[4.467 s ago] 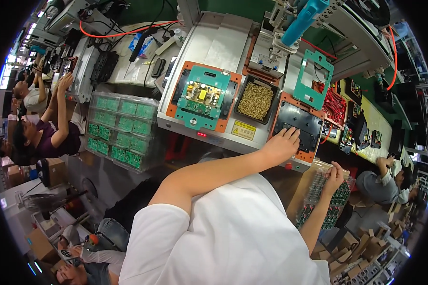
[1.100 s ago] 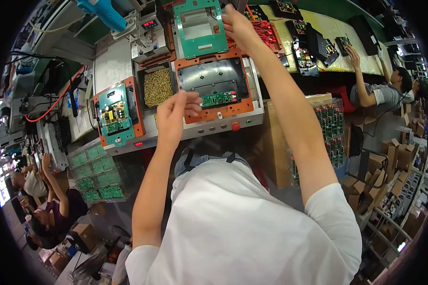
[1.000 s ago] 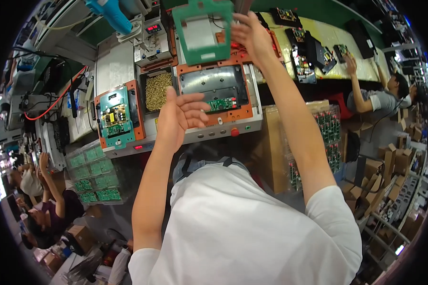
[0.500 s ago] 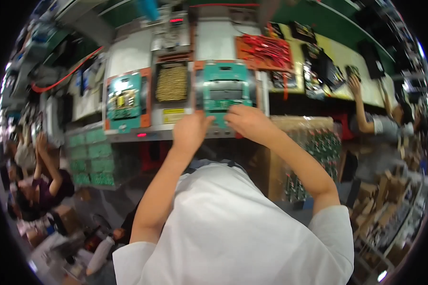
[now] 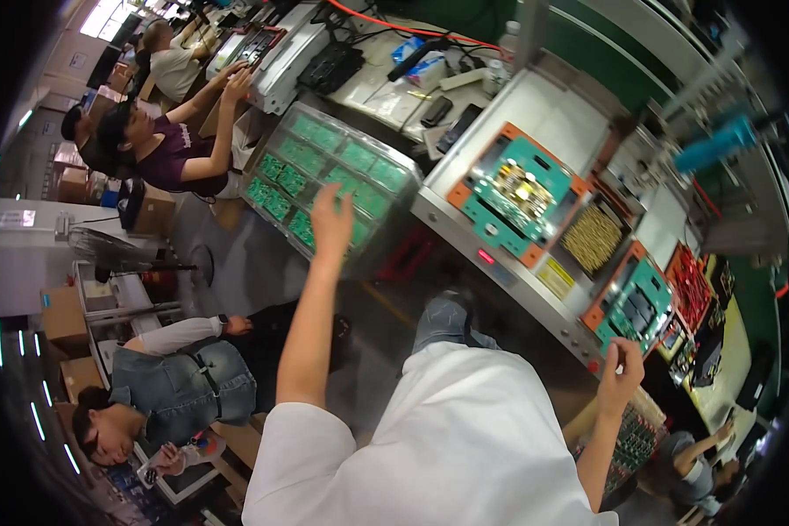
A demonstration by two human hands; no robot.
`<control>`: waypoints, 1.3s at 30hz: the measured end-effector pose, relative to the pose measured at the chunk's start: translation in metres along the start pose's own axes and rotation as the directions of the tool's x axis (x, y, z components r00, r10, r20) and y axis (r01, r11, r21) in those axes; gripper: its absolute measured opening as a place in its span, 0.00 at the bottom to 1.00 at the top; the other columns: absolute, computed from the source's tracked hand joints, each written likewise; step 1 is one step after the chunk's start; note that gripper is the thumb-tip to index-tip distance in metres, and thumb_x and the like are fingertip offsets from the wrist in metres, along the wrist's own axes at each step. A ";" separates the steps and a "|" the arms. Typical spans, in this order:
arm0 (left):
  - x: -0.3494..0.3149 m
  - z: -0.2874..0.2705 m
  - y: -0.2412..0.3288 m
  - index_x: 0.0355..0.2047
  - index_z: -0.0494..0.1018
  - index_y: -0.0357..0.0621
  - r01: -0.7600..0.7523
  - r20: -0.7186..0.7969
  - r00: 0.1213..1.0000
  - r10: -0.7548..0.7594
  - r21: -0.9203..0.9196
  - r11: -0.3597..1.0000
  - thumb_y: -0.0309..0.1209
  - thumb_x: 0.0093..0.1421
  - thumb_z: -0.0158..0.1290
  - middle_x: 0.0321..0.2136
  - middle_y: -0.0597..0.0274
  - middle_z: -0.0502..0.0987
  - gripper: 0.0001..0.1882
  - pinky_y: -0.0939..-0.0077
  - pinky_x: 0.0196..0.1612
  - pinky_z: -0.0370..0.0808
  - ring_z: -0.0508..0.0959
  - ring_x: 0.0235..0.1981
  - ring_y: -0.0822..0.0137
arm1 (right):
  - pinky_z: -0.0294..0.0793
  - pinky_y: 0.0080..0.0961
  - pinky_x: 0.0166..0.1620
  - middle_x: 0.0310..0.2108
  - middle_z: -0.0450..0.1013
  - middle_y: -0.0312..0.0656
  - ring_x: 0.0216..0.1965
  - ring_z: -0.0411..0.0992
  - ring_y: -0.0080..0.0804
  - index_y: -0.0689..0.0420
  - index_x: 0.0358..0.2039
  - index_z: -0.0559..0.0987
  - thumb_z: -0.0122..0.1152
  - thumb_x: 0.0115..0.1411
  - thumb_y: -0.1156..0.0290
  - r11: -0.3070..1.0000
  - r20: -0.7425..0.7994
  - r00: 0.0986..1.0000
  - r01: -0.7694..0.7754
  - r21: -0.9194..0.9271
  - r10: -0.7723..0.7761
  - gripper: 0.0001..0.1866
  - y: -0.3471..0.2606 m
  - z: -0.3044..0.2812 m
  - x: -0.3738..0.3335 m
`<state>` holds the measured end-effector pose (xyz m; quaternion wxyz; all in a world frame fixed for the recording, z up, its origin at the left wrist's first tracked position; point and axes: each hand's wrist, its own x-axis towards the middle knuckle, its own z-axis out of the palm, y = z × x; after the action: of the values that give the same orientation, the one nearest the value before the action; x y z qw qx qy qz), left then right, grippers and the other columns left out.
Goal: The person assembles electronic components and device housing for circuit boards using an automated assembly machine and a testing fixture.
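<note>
My left hand (image 5: 331,221) is stretched out with its fingers apart, just over the near edge of a stack of clear trays (image 5: 282,165) holding green circuit boards (image 5: 359,158). It holds nothing. My right hand (image 5: 622,364) hangs at the front edge of the metal workbench (image 5: 500,272), below a teal and orange fixture (image 5: 636,302) whose lid is down. Its fingers are curled, and I cannot make out whether they pinch anything. A second teal and orange fixture (image 5: 517,197) lies open with a board bearing yellow parts.
A black tray of small brass parts (image 5: 592,237) sits between the two fixtures, and a red tray (image 5: 688,285) lies further right. People sit at the left: one in a maroon shirt (image 5: 175,153), one in denim (image 5: 167,386). A floor fan (image 5: 105,254) and cardboard boxes (image 5: 61,316) stand nearby.
The view has swung left. My left hand has left the right fixture and reached over to the stack of trays. My right hand has dropped from the fixture lid to the bench edge.
</note>
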<state>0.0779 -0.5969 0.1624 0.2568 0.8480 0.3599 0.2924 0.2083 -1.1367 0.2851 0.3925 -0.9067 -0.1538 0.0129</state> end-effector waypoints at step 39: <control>-0.130 0.123 0.293 0.50 0.74 0.39 -0.496 0.449 0.423 0.787 -0.612 0.616 0.28 0.56 0.63 0.50 0.55 0.74 0.21 0.61 0.54 0.70 0.73 0.52 0.52 | 0.69 0.37 0.52 0.42 0.69 0.45 0.47 0.68 0.45 0.54 0.49 0.79 0.69 0.55 0.64 0.982 0.048 0.997 0.067 -0.178 -0.059 0.21 0.029 0.018 0.032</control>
<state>0.2223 -0.9022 0.2254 0.3965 0.8929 -0.1888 0.0991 0.2443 -1.1335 0.2547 0.3059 -0.9326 -0.1913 0.0060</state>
